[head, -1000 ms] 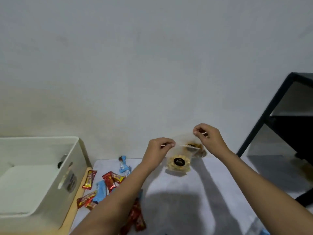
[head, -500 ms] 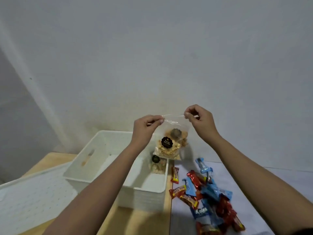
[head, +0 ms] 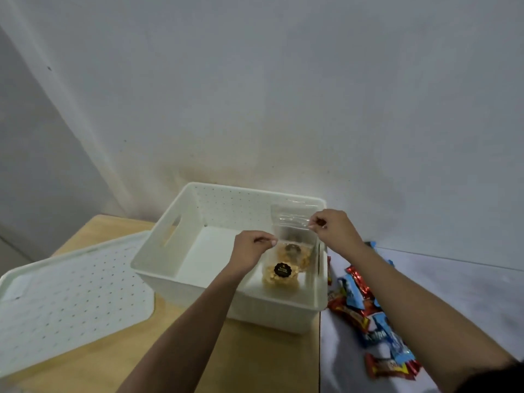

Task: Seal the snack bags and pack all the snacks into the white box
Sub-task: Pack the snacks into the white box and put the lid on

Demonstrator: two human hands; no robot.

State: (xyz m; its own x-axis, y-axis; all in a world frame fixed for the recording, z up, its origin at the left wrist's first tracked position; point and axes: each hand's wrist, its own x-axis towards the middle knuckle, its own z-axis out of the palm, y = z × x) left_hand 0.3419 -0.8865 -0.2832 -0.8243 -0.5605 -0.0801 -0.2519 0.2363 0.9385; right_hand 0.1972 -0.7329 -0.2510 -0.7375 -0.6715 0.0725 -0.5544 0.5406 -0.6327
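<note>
My left hand [head: 252, 251] and right hand [head: 331, 228] each pinch a top corner of the clear snack bag [head: 292, 222], hanging inside the white box [head: 232, 205]. I judge the candy bars [head: 351, 313] on the counter [head: 255, 350] remain to pack.

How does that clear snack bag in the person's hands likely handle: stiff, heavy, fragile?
Probably floppy: the clear snack bag hangs limp between the left hand and right hand pinching its top corners. Likely light, since fingertip pinches carry it. Its crisp-looking snacks may crush easily.
</note>
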